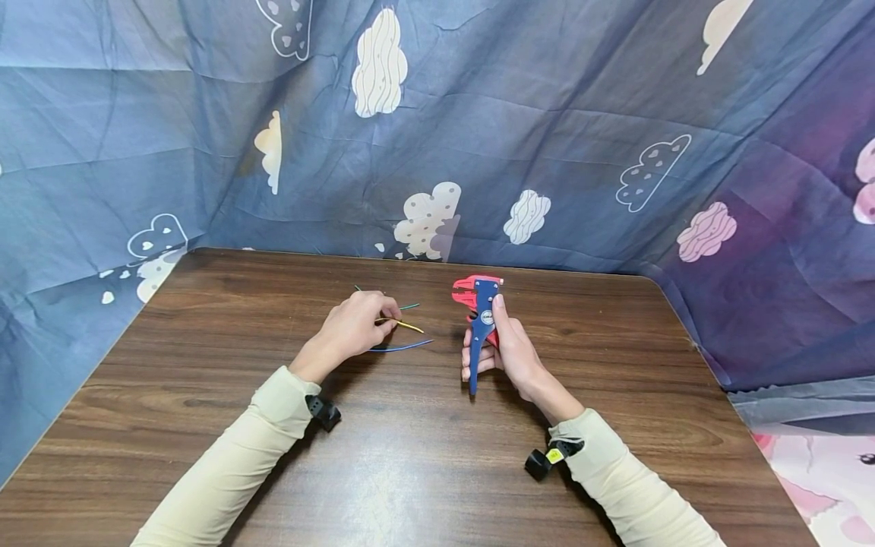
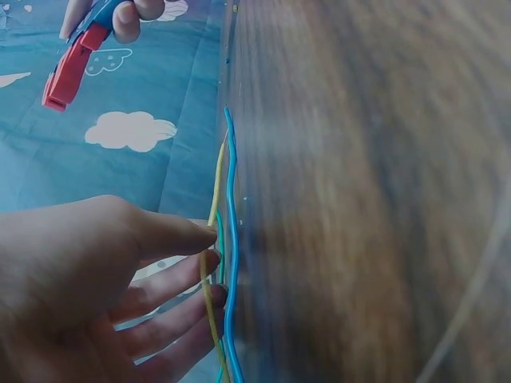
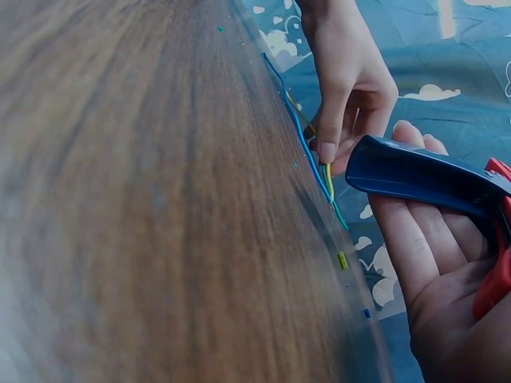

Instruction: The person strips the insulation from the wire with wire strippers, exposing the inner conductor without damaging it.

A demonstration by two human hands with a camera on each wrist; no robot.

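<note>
At left of centre in the head view, the yellow wire is pinched between thumb and fingers of the left hand, while right of centre the wire stripper is held by the right hand. The wire is probably best pinched firmly behind its tip, clear of the blue wire and green wire. At lower right of the right wrist view, a yellow scrap is revealed on the worktop, not discernible in the head view.
</note>
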